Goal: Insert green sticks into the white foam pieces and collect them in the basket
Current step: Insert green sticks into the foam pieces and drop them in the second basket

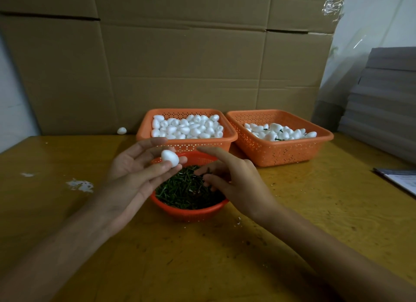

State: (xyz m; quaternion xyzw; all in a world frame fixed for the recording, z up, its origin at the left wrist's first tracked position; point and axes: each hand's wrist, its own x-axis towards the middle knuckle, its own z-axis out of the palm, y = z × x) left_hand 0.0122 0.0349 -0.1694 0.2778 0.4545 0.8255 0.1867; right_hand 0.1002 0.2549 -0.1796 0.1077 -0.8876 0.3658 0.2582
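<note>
Cardboard sheets (180, 65) back a yellow bench (315, 211). At the right edge a printed paper (400, 180) is cut off, its text too small to read. The left hand (135, 168) pinches a smooth, egg-shaped white foam piece (170, 158) above a round red basket (191, 212) of green sticks (184, 191). The right hand (234, 177) dips curled fingers among them, index finger straight; whether it grips a stick I cannot tell. Behind stand two square orange baskets: plain foam pieces (186, 145), and stick-fitted ones (281, 153).
</note>
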